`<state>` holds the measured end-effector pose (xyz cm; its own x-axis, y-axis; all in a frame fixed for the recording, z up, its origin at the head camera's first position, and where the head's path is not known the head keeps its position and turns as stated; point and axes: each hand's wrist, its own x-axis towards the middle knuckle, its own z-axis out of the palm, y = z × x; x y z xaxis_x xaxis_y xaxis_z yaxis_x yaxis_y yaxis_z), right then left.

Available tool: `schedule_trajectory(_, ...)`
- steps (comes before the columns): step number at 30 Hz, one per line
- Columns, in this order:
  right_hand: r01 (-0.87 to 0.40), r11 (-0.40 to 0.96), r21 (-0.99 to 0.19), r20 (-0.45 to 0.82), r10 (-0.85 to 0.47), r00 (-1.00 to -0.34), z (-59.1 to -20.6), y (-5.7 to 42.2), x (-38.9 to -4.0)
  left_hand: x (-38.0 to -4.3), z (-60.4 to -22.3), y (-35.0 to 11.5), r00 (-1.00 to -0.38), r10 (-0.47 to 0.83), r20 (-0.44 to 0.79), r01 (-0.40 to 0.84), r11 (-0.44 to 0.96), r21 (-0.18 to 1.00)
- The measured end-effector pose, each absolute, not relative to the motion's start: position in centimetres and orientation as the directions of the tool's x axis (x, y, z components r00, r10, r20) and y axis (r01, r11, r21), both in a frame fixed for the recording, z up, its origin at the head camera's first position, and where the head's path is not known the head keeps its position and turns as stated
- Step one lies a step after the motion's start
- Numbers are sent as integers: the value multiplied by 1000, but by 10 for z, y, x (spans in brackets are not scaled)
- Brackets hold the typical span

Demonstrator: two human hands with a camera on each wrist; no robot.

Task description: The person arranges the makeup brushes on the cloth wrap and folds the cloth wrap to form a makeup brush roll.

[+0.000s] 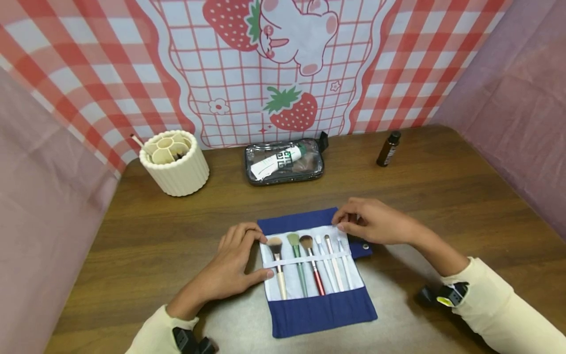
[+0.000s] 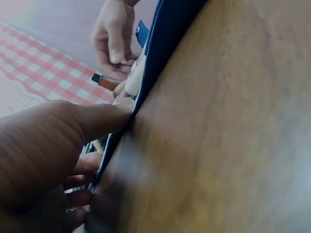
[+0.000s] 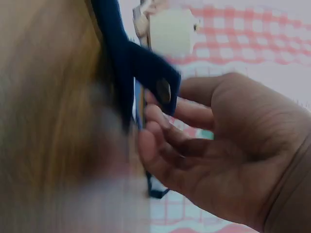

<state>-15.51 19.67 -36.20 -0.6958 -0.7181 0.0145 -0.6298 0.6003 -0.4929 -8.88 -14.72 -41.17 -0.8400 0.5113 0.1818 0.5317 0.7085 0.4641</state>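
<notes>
A navy brush roll [image 1: 325,309] lies unfolded on the table, its pale lining facing up. Several makeup brushes stand side by side under a white strap: one with a cream handle [image 1: 281,285], a green one [image 1: 301,275], a red-handled one [image 1: 317,280] and slim pale ones. My left hand [image 1: 232,268] rests at the roll's left edge, thumb [image 2: 109,116] touching the border. At the upper right corner is my right hand [image 1: 376,221], fingers loosely bent and touching the top flap; no firm grip shows. Beside it sticks out the snap tab [image 3: 158,80].
A ribbed cream holder [image 1: 177,172] with brushes stands at the back left. Behind the roll lies a clear zip pouch [image 1: 285,181] with a white tube [image 1: 276,163] inside. A small dark bottle [image 1: 388,149] stands at the back right. A checked cloth [image 1: 398,64] hangs behind.
</notes>
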Motion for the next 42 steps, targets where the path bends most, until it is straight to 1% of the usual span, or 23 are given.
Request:
schedule_trajectory(3,-634,590,-501,83,-696,-713,-359,185,-140,-90,-407,-149,-837,517,179,531,691,491)
schedule_trajectory(5,-635,552,-541,92,-711,-697,-357,174,-126,-92,-403,-150,-836,519,178,528,672,520)
schedule_trajectory(6,-638,518,-570,92,-731,-676,-356,168,-118,-94,-401,-151,-833,521,187,532,663,526)
schedule_trajectory(8,-640,430,-637,88,-784,-615,-354,155,-100,-99,-397,-153,-816,538,212,562,652,509)
schedule_trajectory(9,-639,374,-672,89,-816,-572,-354,149,-92,-102,-396,-154,-802,553,226,584,645,493)
schedule_trajectory(12,-617,217,-757,82,-904,-419,-355,133,-68,-110,-395,-155,-736,629,249,669,620,410)
schedule_trajectory(14,-614,164,-772,65,-940,-334,-359,127,-57,-113,-396,-155,-688,685,239,719,600,351)
schedule_trajectory(16,-631,152,-760,44,-958,-283,-362,126,-51,-114,-396,-156,-656,724,214,750,591,297)
schedule_trajectory(19,-656,156,-739,24,-966,-256,-366,131,-49,-112,-394,-159,-642,741,197,764,598,241)
schedule_trajectory(23,-627,168,-761,5,-964,-265,-364,149,-56,-102,-388,-162,-662,727,180,746,619,244)
schedule_trajectory(26,-638,208,-741,-7,-953,-303,-359,167,-64,-93,-382,-160,-667,732,139,738,623,258)
schedule_trajectory(29,-689,300,-660,-24,-925,-380,-353,183,-71,-82,-379,-153,-652,751,105,747,611,263)
schedule_trajectory(33,-706,447,-550,-61,-864,-500,-348,196,-77,-67,-375,-141,-599,796,88,788,566,244)
schedule_trajectory(35,-696,499,-517,-79,-837,-542,-348,201,-79,-61,-374,-135,-570,818,81,811,545,213)
schedule_trajectory(37,-694,536,-480,-95,-819,-566,-349,203,-80,-57,-371,-129,-546,834,80,834,530,154)
schedule_trajectory(39,-703,561,-438,-109,-809,-578,-350,205,-80,-53,-369,-125,-536,840,85,843,528,100)
schedule_trajectory(42,-736,572,-362,-95,-808,-581,-354,207,-80,-50,-366,-120,-558,824,96,830,555,65)
